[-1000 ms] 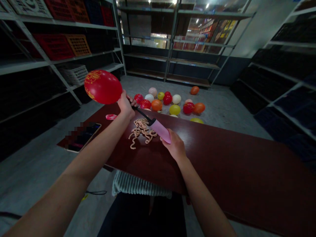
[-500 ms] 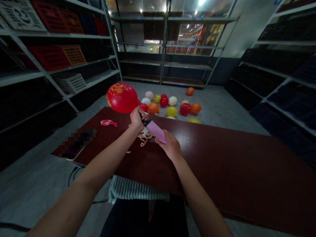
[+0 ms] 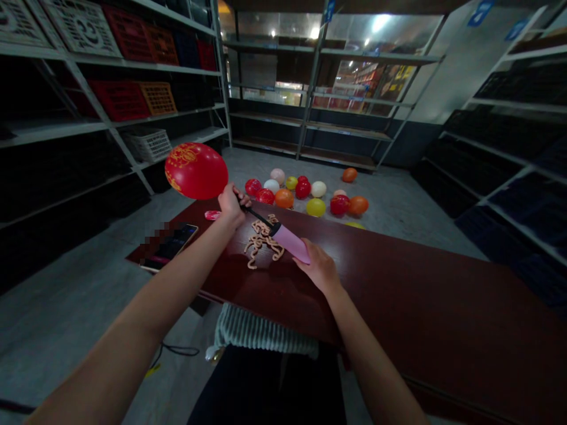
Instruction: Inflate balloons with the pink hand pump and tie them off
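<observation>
My left hand is closed around the neck of an inflated red balloon with gold print, together with the black end of a hand balloon pump. The balloon stands out to the left of my fist. From my left hand a thin black rod runs down to the pump's pink barrel. Wrapped around the barrel's lower end is my right hand. Tan uninflated long balloons lie tangled on the table below the pump. A flat red-and-white balloon rests behind my left forearm.
The dark brown table stretches to the right. A phone, partly blurred, lies at its left edge. Several inflated balloons sit on the floor beyond. Shelves with crates stand left; a green ribbed cloth is below the table edge.
My hands have moved apart, so more black rod shows between left hand and pink barrel. The balloon has shifted left with my left hand. The whole view has turned slightly.
</observation>
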`<state>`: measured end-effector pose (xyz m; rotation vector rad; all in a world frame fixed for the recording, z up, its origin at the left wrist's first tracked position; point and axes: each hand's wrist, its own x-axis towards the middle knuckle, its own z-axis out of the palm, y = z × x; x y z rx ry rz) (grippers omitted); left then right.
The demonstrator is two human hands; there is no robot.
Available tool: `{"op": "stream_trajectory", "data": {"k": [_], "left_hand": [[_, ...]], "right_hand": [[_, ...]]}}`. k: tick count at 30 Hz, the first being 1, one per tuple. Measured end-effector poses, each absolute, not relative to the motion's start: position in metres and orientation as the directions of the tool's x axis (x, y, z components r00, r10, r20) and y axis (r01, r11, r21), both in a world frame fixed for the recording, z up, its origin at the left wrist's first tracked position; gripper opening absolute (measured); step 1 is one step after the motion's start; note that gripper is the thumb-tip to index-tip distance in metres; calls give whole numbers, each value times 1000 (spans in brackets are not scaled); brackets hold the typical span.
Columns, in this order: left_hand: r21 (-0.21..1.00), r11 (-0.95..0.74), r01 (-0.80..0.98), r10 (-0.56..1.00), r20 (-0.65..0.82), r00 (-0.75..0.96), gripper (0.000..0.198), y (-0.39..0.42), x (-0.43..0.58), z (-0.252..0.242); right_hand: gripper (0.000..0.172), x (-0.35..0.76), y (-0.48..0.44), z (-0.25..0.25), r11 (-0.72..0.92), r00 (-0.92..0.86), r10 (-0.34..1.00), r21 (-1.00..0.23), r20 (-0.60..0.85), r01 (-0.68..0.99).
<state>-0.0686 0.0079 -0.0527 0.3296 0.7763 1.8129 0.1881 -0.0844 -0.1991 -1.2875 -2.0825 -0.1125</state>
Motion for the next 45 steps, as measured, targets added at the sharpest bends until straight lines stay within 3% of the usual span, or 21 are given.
{"op": "stream_trajectory", "data": {"k": [8,15,23,30,36,45], "left_hand": [[659,-189,-728,933,-111,-343,36,10,-115,-27],[638,-297,-711,918,-16,-397,43,20,-65,-22],[680,-160,-715,974,-9,-226,43,18,22,-62],[687,-149,-711,964,-59,-259,40,14,37,-84],[669,-85,-738,941,-190,-281,37,12,13,-84],[638,-168,-751,912,-188,-364,29,12,-47,-74]], "right_hand": [[51,181,-84,-201,569,-337,710,-223,618,792],[49,192,-80,-202,498,-189,754,-360,629,789],[49,192,-77,-199,430,-85,813,-496,575,755],[49,192,-78,-193,400,-77,851,-546,519,736],[50,187,-81,-190,443,-161,844,-495,511,747],[54,184,-85,-193,496,-278,814,-361,511,789]]}}
